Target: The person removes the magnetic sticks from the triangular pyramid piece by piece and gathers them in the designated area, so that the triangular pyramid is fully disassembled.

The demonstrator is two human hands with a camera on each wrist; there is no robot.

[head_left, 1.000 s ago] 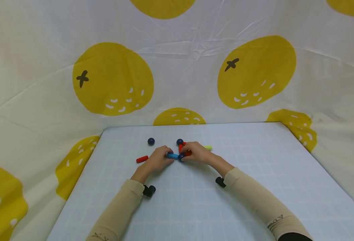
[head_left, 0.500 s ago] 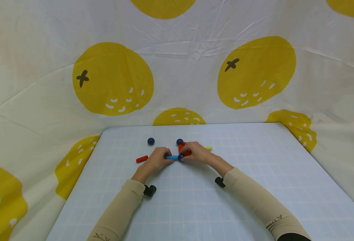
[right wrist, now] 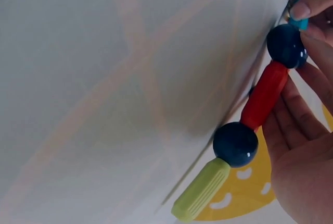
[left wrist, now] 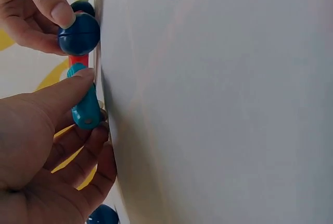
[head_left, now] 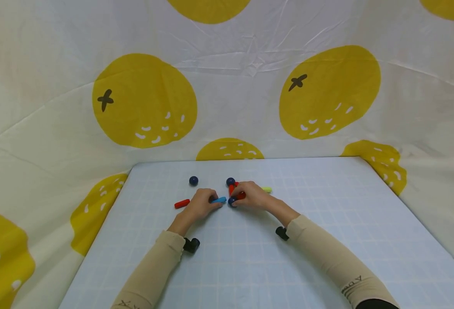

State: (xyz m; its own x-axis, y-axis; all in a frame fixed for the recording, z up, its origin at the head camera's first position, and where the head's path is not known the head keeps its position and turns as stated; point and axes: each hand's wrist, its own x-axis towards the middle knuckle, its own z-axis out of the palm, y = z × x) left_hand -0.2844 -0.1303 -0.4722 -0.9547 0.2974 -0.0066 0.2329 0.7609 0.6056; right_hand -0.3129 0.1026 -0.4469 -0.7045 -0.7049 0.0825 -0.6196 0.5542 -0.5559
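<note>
My left hand point(head_left: 202, 204) pinches a light blue rod point(left wrist: 87, 110) between thumb and fingers, its ribbed end towards a dark blue ball point(left wrist: 79, 35). In the head view a small gap shows between rod and ball. Thumb and fingers of my right hand point(head_left: 252, 195) hold that ball. A red rod point(right wrist: 264, 95) joins it to another dark blue ball point(right wrist: 235, 144), from which a yellow-green rod point(right wrist: 202, 189) sticks out. Another red rod point(head_left: 231, 190) runs back from the held ball to a far dark blue ball point(head_left: 230, 182). My right hand hides part of this structure.
A loose dark blue ball point(head_left: 194, 181) lies behind my left hand, and a loose red rod point(head_left: 182, 204) to its left. The pale checked tabletop point(head_left: 227, 266) ends at a patterned cloth point(head_left: 242, 107) behind.
The light blue rod touched the held ball earlier; now its tip has drawn slightly left and tilted up, apart from it. My right hand has stayed in place.
</note>
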